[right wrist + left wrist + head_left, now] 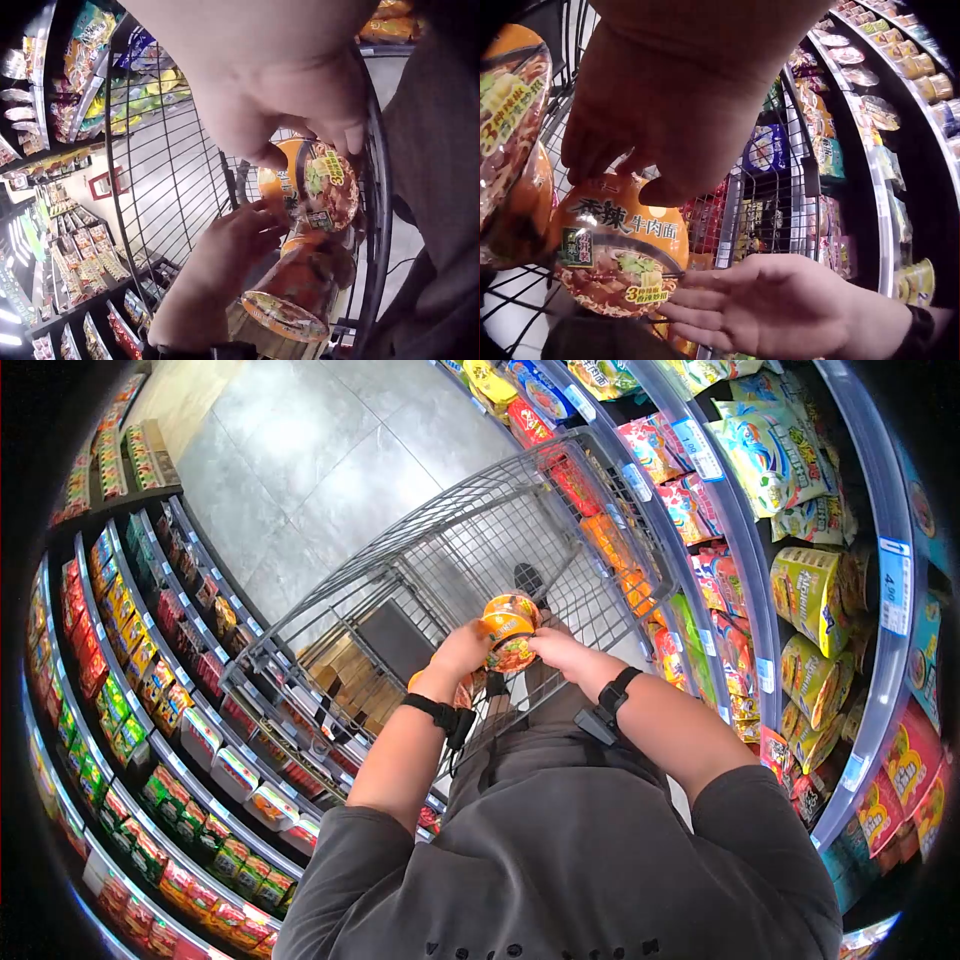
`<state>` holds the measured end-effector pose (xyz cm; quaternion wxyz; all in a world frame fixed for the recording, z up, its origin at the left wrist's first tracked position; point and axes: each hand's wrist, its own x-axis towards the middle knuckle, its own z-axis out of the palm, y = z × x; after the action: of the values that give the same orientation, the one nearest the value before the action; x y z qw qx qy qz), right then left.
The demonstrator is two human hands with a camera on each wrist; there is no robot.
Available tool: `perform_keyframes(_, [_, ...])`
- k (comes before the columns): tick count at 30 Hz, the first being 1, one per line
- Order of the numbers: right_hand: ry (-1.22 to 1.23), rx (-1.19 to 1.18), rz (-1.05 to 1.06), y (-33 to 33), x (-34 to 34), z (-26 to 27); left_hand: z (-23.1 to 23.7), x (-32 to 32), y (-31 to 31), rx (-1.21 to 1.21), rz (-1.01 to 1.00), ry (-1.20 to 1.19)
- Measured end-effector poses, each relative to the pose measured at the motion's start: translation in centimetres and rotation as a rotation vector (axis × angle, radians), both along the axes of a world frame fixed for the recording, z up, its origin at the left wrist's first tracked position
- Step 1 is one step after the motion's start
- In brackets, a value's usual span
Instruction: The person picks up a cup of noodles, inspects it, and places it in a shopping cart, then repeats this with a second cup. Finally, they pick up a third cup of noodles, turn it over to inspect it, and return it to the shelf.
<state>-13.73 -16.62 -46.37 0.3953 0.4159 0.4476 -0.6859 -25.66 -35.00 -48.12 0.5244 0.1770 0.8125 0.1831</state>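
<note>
An orange instant noodle cup (622, 240) with a picture of beef noodles on it is between both hands, over the shopping cart (450, 550). The left hand (462, 650) grips it from above, its thumb on the orange front in the left wrist view. The right hand (772, 307) touches the cup's edge from the other side with fingers stretched out. More orange noodle cups (514, 120) are close beside it, under the left forearm in the head view. One of these, a tilted cup (292, 300), shows below the left hand in the right wrist view.
Shelves of bagged snacks (775, 460) curve along the right, close to the cart. Shelves of small packets (130, 720) stand on the left. A brown cardboard box (350, 675) shows through the cart's wires. Grey floor tiles (290, 450) stretch ahead.
</note>
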Motion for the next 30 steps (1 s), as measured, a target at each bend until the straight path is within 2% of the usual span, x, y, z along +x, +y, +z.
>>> perform_keyframes(2, [0.018, 0.006, 0.022, -0.1, -0.4, 0.0, -0.4, 0.1, 0.1, -0.059, -0.008, -0.003])
perform_keyframes(4, [-0.008, 0.127, 0.019, -0.3, -0.5, 0.3, -1.3, 0.3, -0.2, -0.055, -0.022, -0.010])
perform_keyframes(6, [-0.020, 0.111, 0.011, -0.6, 0.5, -2.4, -1.7, 0.4, -0.4, -0.048, -0.031, -0.014])
perform_keyframes(12, [-0.003, 0.179, -0.032, -0.9, 1.4, -4.3, -1.0, -0.4, -0.3, 0.000, -0.101, -0.056])
perform_keyframes(14, [0.023, 0.198, -0.019, -0.7, 2.4, -6.7, -0.6, -0.2, -0.5, 0.011, -0.090, -0.023])
perform_keyframes(15, [0.071, 0.147, -0.020, -0.5, 3.4, -9.2, 0.3, -0.5, -0.4, 0.015, -0.084, -0.016])
perform_keyframes(16, [0.121, 0.096, -0.019, -0.5, 3.2, -9.1, 1.4, -1.1, -0.2, -0.010, -0.116, -0.067])
perform_keyframes(17, [0.131, 0.101, -0.011, -0.6, 3.2, -8.8, 2.6, -1.5, -0.1, -0.035, -0.146, -0.118])
perform_keyframes(18, [0.075, 0.195, -0.043, -0.5, 2.2, -6.0, 3.2, -1.4, -0.5, -0.030, -0.137, -0.106])
perform_keyframes(20, [-0.016, 0.371, -0.127, -0.6, 0.8, -1.3, 4.5, -1.1, -1.8, 0.031, -0.138, 0.039])
perform_keyframes(23, [0.026, 0.331, -0.216, 0.3, 1.9, -1.2, 8.3, -1.1, -4.5, 0.159, -0.119, 0.142])
perform_keyframes(24, [0.050, 0.273, -0.240, 0.7, 1.8, 0.8, 9.0, -0.8, -6.1, 0.251, -0.157, 0.254])
perform_keyframes(28, [0.157, 0.328, -0.246, 1.6, 3.5, 5.7, 16.0, 0.2, -11.2, 0.323, -0.074, 0.288])
perform_keyframes(30, [0.206, 0.266, -0.404, 1.6, 5.0, 8.7, 18.2, 1.5, -14.5, 0.365, -0.028, 0.354])
